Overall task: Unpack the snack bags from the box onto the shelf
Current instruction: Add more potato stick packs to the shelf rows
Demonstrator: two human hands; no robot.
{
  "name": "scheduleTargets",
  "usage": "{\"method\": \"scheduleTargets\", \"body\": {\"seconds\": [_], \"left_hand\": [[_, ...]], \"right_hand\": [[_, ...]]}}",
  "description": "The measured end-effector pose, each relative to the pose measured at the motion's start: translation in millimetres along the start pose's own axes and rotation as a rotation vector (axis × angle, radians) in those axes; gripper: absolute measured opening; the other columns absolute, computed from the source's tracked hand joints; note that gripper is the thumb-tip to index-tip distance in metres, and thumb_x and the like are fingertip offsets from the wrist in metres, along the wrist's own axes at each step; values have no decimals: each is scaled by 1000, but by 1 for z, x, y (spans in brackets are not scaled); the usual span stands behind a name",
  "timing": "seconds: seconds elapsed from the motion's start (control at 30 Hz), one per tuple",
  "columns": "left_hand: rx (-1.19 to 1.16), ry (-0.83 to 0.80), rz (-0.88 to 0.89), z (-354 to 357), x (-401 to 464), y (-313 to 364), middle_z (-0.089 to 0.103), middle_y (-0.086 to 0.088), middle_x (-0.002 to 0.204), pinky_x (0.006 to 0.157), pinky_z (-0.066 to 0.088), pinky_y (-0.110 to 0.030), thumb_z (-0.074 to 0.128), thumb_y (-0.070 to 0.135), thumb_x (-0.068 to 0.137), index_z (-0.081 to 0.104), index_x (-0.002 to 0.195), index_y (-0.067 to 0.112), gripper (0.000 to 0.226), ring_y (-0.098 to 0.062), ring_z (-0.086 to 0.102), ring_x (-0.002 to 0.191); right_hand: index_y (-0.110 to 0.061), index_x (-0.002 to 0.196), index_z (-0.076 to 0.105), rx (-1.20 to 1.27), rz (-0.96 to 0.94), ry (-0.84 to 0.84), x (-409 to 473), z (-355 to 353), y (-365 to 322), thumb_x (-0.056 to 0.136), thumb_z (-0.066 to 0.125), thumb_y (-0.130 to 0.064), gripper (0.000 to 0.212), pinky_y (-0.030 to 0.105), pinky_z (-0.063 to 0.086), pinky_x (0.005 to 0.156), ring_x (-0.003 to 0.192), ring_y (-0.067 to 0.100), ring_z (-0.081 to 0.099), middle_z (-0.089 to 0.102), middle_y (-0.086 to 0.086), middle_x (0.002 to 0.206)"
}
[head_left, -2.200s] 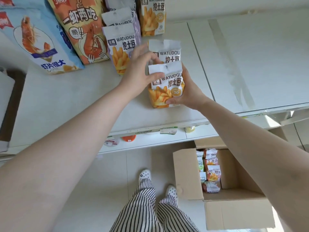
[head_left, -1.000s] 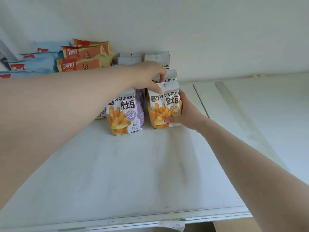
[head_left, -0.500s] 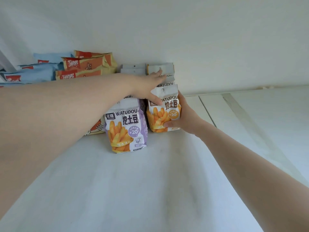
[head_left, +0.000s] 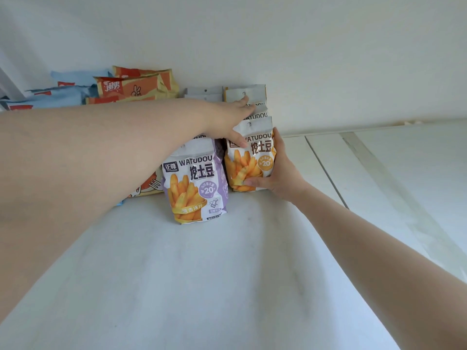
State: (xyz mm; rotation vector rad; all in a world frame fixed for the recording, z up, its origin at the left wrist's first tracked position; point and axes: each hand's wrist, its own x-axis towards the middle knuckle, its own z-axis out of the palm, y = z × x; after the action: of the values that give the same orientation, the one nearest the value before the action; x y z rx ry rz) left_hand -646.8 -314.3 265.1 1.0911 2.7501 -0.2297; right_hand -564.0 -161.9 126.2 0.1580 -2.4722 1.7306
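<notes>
The right hand (head_left: 280, 178) grasped the orange bag (head_left: 249, 160) upright on the shelf (head_left: 202, 274); the left hand (head_left: 227, 120), fingers straight, pressed its top beside the purple bag (head_left: 194, 183).

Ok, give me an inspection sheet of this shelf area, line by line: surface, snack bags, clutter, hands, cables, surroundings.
Surface: white shelf, faint scuffs.
Job's things: orange WATUDOU bag upright at the front of a row of like bags; purple WATUDOU bag upright to its left.
Clutter: orange shrimp-cracker bags and blue bags stacked at back left.
Hands: left hand lies over the row's tops, thumb on the orange bag's front; right hand grips that bag's right side and lower front.
Cables: nothing seen.
Surroundings: white wall behind; a second white panel to the right.
</notes>
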Motion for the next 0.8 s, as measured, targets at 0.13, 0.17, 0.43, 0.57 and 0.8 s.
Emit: {"method": "scheduleTargets", "body": {"seconds": [0.13, 0.17, 0.43, 0.57, 0.8], "left_hand": [[56, -29, -43, -3, -3, 5, -20, -6, 160, 120, 16, -36, 69, 64, 70, -10, 153, 17, 125, -23, 4, 149], [81, -34, -48, -3, -3, 6, -20, -7, 160, 120, 18, -37, 72, 65, 66, -11, 153, 17, 130, -24, 5, 149], [210, 39, -35, -2, 2, 8, -6, -6, 162, 104, 38, -39, 78, 59, 65, -7, 154, 25, 127, -36, 33, 140], [231, 43, -33, -3, -1, 9, -8, -7, 162, 106, 36, -40, 76, 61, 66, -6, 154, 25, 125, -35, 31, 141], [228, 25, -51, -3, -3, 11, -14, -10, 161, 114, 29, -45, 73, 64, 65, -6, 154, 23, 126, -33, 17, 147]], "right_hand": [[-18, 155, -6, -22, -24, 29, -1, 1, -1, 62, 91, -9, 135, -1, 38, 86, 129, 9, 45, 42, -7, 144], [-17, 155, -3, -39, -31, 56, -3, 3, -1, 60, 93, -12, 135, 2, 38, 90, 131, 10, 43, 42, -6, 146], [-21, 157, 2, -66, -32, 137, -11, 11, 3, 65, 91, -19, 127, 26, 41, 103, 129, 10, 50, 47, -8, 147], [-20, 156, 3, -88, -28, 148, -11, 12, 2, 64, 91, -23, 128, 37, 42, 108, 132, 13, 49, 46, -6, 148], [-20, 152, 17, -76, -29, 152, -13, 10, 1, 66, 90, -20, 113, 13, 42, 90, 119, 7, 54, 55, -9, 133]]}}
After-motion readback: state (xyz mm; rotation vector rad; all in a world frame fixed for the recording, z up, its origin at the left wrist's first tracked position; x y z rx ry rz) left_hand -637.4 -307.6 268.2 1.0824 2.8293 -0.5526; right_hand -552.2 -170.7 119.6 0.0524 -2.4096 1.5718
